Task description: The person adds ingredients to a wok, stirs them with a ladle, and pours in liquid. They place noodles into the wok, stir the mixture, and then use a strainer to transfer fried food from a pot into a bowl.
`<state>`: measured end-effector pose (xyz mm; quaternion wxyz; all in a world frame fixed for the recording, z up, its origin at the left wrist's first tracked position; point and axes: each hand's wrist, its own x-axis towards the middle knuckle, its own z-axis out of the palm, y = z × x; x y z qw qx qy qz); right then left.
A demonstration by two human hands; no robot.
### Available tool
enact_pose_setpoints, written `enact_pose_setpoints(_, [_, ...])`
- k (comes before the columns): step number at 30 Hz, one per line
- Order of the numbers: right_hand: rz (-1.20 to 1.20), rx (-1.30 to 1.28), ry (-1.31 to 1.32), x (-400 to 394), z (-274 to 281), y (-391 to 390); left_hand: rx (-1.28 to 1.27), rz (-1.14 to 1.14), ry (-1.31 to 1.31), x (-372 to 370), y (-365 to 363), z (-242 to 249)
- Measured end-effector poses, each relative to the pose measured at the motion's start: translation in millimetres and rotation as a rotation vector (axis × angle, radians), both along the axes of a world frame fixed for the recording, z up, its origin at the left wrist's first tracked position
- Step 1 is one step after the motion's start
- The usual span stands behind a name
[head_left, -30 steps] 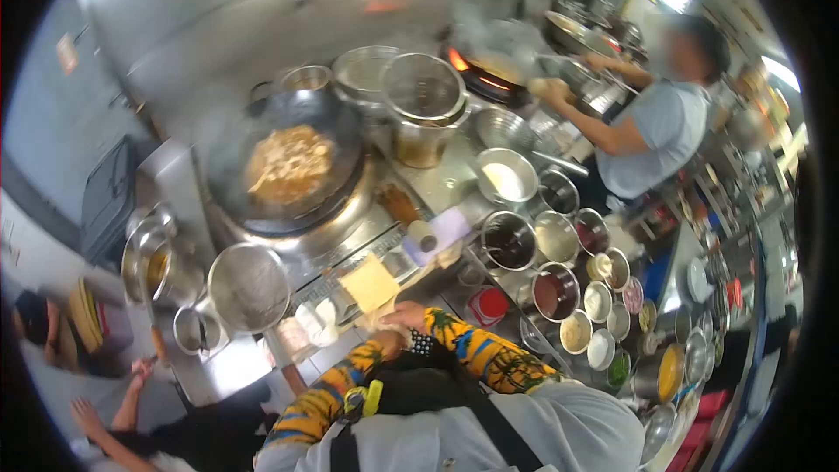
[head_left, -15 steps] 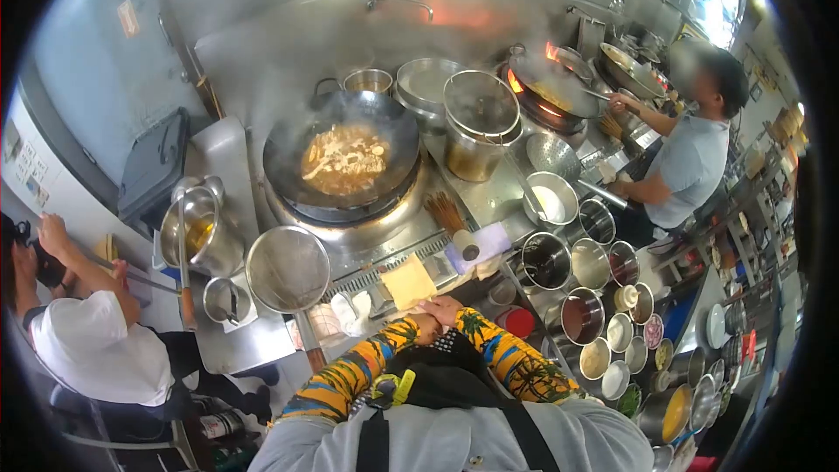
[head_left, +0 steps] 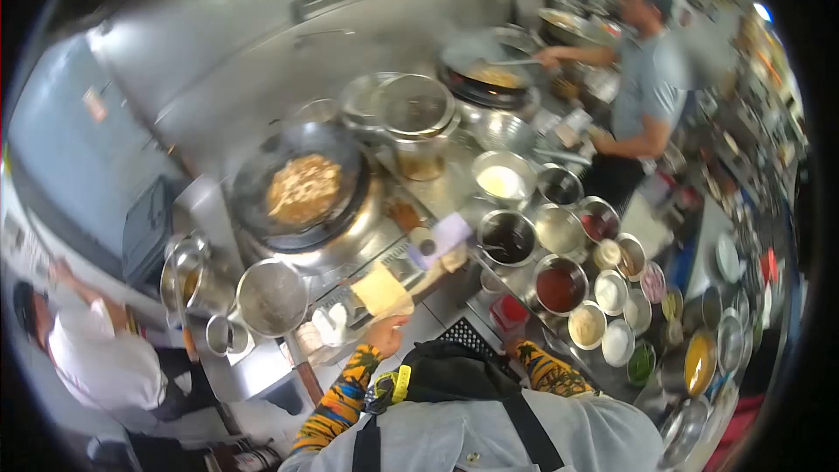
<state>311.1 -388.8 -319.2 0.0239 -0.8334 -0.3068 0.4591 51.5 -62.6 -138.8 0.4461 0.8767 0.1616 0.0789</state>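
Note:
My left hand (head_left: 384, 336) is at the front edge of the counter, just below a folded yellow cloth (head_left: 379, 289). Its fingers are loosely bent and a little apart, and nothing shows in them. A crumpled white cloth (head_left: 330, 323) is left of it. Down by a red container (head_left: 509, 311), my right hand (head_left: 514, 346) shows only in part, its fingers hidden and blurred. Ahead sits a large black wok (head_left: 253, 182) on the burner, with chunky pale food (head_left: 304, 187) in brown sauce. A round strainer (head_left: 272, 297) with a wooden handle lies to the left.
Several metal pots of sauces and seasonings stand to the right, among them a red sauce (head_left: 560, 285). A co-worker (head_left: 648, 87) at the back right works a second wok (head_left: 489, 70). Another person (head_left: 100, 351) is at the far left. A tall strainer pot (head_left: 418, 153) stands between the woks.
My hands, together half a second ago, have parted: the left toward the yellow cloth, the right toward the red container. The view has turned right, and flames at the second wok no longer show.

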Motion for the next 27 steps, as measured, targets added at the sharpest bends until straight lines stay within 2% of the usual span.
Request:
enact_pose_setpoints(3, [-0.118,0.016,-0.002,9,-14,-58,-0.545,0.26,0.152,15,-44,1])
enact_pose_setpoints(5, [-0.227,0.066,0.001,8,-13,-84,-0.605,0.1,0.123,33,-52,-23])
enact_pose_setpoints(7, [-0.375,0.078,0.015,-4,8,-108,-0.507,-0.127,0.188,57,-44,-50])
enact_pose_setpoints(8, [-0.456,0.087,0.024,-10,25,-112,-0.748,-0.024,0.233,69,-32,-81])
enact_pose_setpoints(9, [-0.549,0.079,0.033,-17,40,-117,-0.613,-0.126,0.272,80,-38,-68])
enact_pose_setpoints(10, [-0.64,0.07,0.043,-27,50,-122,-0.454,-0.075,0.459,90,-47,-65])
enact_pose_setpoints(11, [-0.777,0.071,0.038,-41,56,-130,-0.368,-0.127,0.527,101,-49,-65])
enact_pose_setpoints(13, [-1.145,0.136,-0.043,-71,34,-130,-0.265,-0.288,0.592,112,-43,-76])
enact_pose_setpoints(16, [-1.071,0.157,-0.089,-122,12,-163,-0.164,-0.48,0.636,131,-43,-91])
enact_pose_setpoints(18, [-1.383,-0.054,-0.255,-177,43,-166,-0.109,-0.579,0.653,148,-41,-96])
enact_pose_setpoints(20, [-1.591,-0.106,-0.247,-242,30,-172,-0.059,-0.658,0.652,165,-35,-96])
enact_pose_setpoints(21, [-1.645,-0.032,-0.163,-278,-1,-182,-0.041,-0.695,0.646,172,-34,-95])
enact_pose_setpoints(23, [-1.745,-0.082,-0.188,-344,13,-168,-0.009,-0.754,0.627,186,-32,-94])
enact_pose_setpoints(25, [-1.761,-0.199,0.084,-403,2,-153,0.018,-0.823,0.607,199,-32,-93])
enact_pose_setpoints(27, [-1.737,-0.22,0.2,-457,-41,-128,0.042,-0.895,0.596,208,-34,-92])
